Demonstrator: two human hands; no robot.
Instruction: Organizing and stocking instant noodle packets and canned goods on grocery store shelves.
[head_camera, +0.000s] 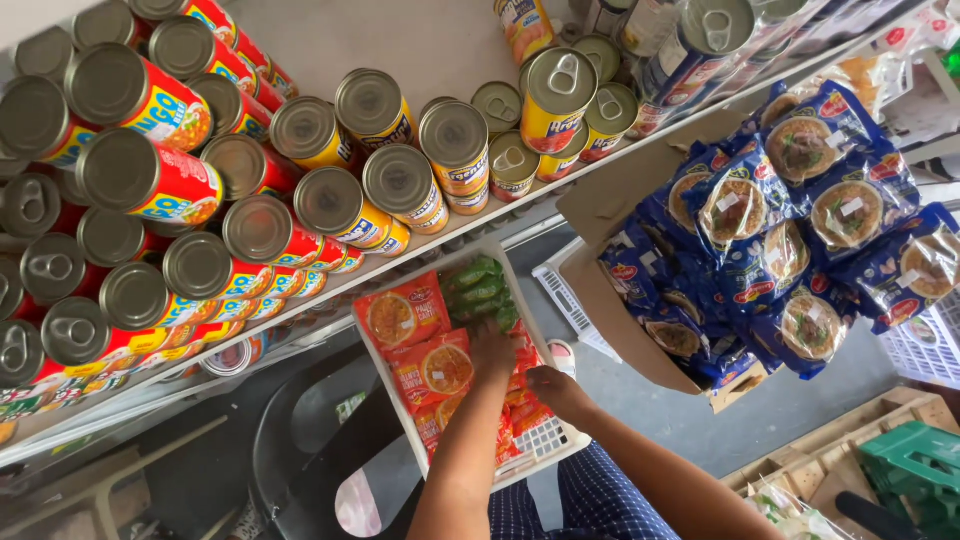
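A white shelf (420, 40) loaded with cans (140, 175) stands over a grey floor (690, 410). A cardboard box (610, 300) of blue packets (800, 210) sits beside a wooden crate (830, 455) in daylight.

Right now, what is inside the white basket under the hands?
The white basket holds red noodle packets and green packets. Both hands, left and right, cover the middle; lower layers are hidden.

The fingertips of the left hand (492, 352) and right hand (553, 388) are buried among red noodle packets (432, 362) in the white plastic basket (545, 438), whose lower contents both forearms cover. Red-labelled metal cans (140, 175) run off the left edge; the green plastic crate (910, 465) is cropped.
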